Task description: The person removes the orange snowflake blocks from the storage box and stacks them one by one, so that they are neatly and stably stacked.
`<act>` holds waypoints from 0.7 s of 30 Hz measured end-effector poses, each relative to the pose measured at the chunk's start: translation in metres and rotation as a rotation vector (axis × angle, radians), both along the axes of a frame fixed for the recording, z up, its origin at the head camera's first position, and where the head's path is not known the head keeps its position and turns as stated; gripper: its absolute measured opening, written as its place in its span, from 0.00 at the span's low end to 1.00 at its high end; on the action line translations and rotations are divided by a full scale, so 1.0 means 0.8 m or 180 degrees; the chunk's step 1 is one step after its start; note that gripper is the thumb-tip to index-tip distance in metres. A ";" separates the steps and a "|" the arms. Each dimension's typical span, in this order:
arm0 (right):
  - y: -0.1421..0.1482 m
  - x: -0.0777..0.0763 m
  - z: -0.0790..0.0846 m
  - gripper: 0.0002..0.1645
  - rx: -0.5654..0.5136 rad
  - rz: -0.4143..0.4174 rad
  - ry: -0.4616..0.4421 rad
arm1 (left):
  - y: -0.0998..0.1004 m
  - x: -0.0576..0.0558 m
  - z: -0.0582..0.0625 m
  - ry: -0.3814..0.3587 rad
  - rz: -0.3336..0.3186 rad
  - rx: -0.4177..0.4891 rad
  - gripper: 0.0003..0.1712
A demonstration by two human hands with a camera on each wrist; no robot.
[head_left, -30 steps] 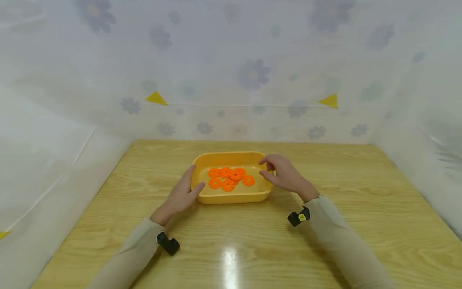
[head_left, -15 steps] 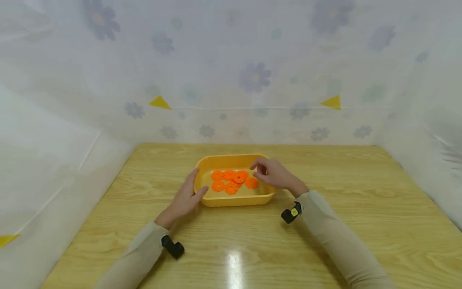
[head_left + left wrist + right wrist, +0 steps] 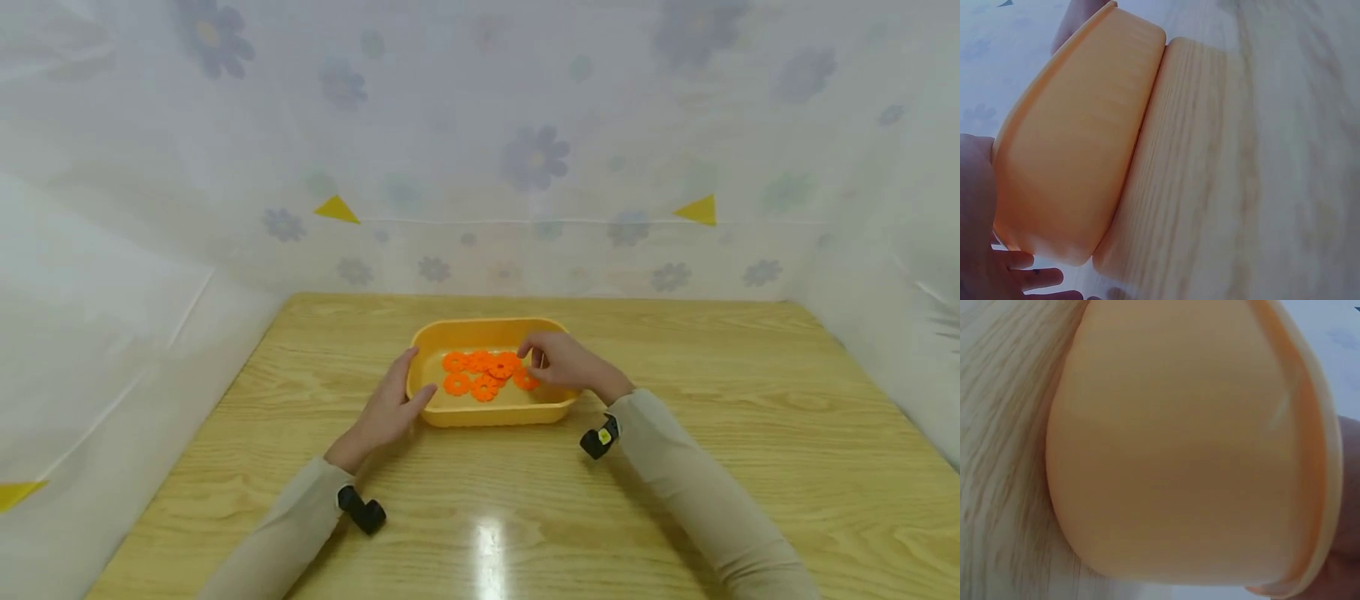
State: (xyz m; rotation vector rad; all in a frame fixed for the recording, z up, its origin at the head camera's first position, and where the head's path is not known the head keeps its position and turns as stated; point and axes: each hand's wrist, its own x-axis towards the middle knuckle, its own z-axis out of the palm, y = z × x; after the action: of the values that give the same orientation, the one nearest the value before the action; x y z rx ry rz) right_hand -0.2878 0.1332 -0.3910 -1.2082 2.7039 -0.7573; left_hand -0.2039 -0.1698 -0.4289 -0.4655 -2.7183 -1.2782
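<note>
A yellow plastic tub [image 3: 495, 414] stands on the table, with several orange notched discs with centre holes [image 3: 457, 384] lying on its bottom, some overlapping. My left hand [image 3: 386, 408] holds the tub's left end, thumb over the rim and fingers along the outside. In the left wrist view its fingers [image 3: 1038, 278] show beside the tub's outer wall [image 3: 1085, 137]. My right hand [image 3: 562, 362] reaches over the right rim with bent fingers. Its thumb is at the rightmost disc [image 3: 525, 379], partly covering it; a gap shows between thumb and forefinger. In the right wrist view the tub wall [image 3: 1179, 444] hides most of that hand.
The wooden table [image 3: 420, 517] extends around the tub. White flower-patterned sheeting [image 3: 480, 150] closes off the back and both sides. A black wrist camera [image 3: 362, 510] sits at the left cuff and another wrist camera [image 3: 598, 438] at the right.
My right hand has moved left and down into the tub, from the right rim to the rightmost disc. My left hand stays on the tub. The whole view has shifted slightly.
</note>
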 end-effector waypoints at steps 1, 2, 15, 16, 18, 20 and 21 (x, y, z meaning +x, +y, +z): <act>-0.001 -0.001 -0.001 0.13 0.0075 0.0005 0.0006 | 0.001 0.000 0.000 0.0012 -0.0002 0.0000 0.40; -0.002 -0.001 -0.002 0.14 0.0146 0.0016 0.0018 | 0.001 0.000 0.000 0.0021 -0.0001 -0.0001 0.39; -0.014 0.006 0.009 0.19 0.0846 -0.0135 -0.0097 | -0.001 -0.001 -0.002 0.0182 0.0014 -0.0047 0.38; -0.015 0.007 0.011 0.19 0.0894 -0.0142 -0.0113 | -0.002 -0.001 -0.002 0.0189 0.0016 -0.0057 0.38; -0.017 0.008 0.014 0.20 0.0992 -0.0163 -0.0155 | -0.002 -0.001 -0.002 0.0185 0.0026 -0.0071 0.38; -0.018 0.009 0.015 0.20 0.1067 -0.0193 -0.0209 | -0.003 -0.002 -0.002 0.0173 0.0028 -0.0063 0.38; -0.019 0.008 0.016 0.20 0.1099 -0.0189 -0.0209 | -0.003 -0.002 -0.002 0.0170 0.0030 -0.0061 0.38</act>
State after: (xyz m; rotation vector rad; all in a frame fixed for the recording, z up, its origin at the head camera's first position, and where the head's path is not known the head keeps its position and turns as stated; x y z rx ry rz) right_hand -0.2810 0.1183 -0.3783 -1.0084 2.6789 -0.3079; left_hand -0.2053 -0.1722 -0.4308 -0.4810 -2.6879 -1.2204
